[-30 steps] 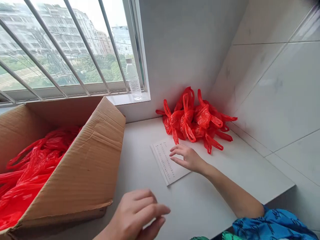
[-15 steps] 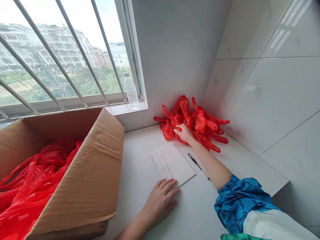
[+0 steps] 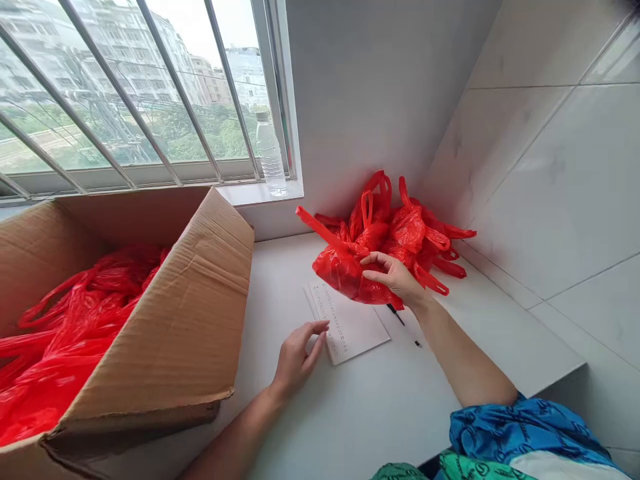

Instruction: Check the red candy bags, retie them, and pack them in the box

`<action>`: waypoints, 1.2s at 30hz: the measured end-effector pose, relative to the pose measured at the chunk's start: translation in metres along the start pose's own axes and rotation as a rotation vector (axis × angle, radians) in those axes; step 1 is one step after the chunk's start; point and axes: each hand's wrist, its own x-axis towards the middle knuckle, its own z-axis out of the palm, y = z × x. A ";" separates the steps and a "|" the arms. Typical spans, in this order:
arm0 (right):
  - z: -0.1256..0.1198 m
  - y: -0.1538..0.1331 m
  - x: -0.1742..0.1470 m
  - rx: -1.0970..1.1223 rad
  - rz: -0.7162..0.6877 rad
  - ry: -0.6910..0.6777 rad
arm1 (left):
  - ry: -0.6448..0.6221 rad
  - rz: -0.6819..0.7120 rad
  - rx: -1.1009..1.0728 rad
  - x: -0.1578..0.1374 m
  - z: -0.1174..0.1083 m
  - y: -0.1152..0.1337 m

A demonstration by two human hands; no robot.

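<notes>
A knotted red plastic bag is gripped by my right hand, thumb and fingers closed on its side. The bag hangs over the far part of a white notepad with handwritten lines, hiding that part. Behind it, a pile of tied red bags lies in the corner against the wall. My left hand is raised beside the notepad's left edge, fingers partly bent and thumb apart, with nothing in it. A black pen lies right of the pad, partly covered by the bag and my wrist.
At the left stands an open cardboard box with red plastic bags inside. On the sill of the barred window stands a clear water bottle. A tiled wall bounds the white tabletop on the right.
My right hand has lifted one red bag off the pile and brought it toward me over the notepad. My left hand has left the notepad's near edge and moved left.
</notes>
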 end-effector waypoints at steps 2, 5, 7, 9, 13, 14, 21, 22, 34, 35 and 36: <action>0.011 0.016 -0.012 -0.235 -0.078 -0.052 | 0.103 -0.086 -0.074 0.002 -0.001 -0.003; 0.021 0.027 -0.031 -0.532 -0.181 0.003 | 0.253 -0.152 -0.076 0.006 -0.001 -0.007; 0.025 0.026 -0.042 -0.624 -0.239 0.088 | 0.310 -0.147 -0.031 0.010 -0.002 -0.010; 0.028 0.022 -0.049 -0.686 -0.280 0.164 | 0.301 -0.144 0.016 0.016 -0.002 -0.013; 0.035 0.022 -0.055 -0.792 -0.185 0.072 | 0.163 -0.183 0.074 0.030 0.000 -0.017; 0.036 0.024 -0.056 -0.806 -0.144 0.025 | 0.132 -0.197 0.073 0.032 0.000 -0.017; 0.023 0.036 -0.054 -0.765 0.023 0.015 | 0.131 -0.258 -0.045 0.028 -0.007 -0.023; 0.021 0.036 -0.054 -0.765 0.021 0.033 | 0.138 -0.269 -0.043 0.026 -0.010 -0.023; 0.073 0.039 -0.053 -0.927 -0.318 -0.066 | 0.023 0.210 0.493 0.038 0.010 -0.001; 0.075 0.043 -0.053 -0.945 -0.287 -0.097 | -0.040 0.190 0.526 0.038 0.012 -0.005; 0.075 0.047 -0.054 -0.954 -0.255 -0.122 | -0.090 0.161 0.549 0.039 0.013 -0.009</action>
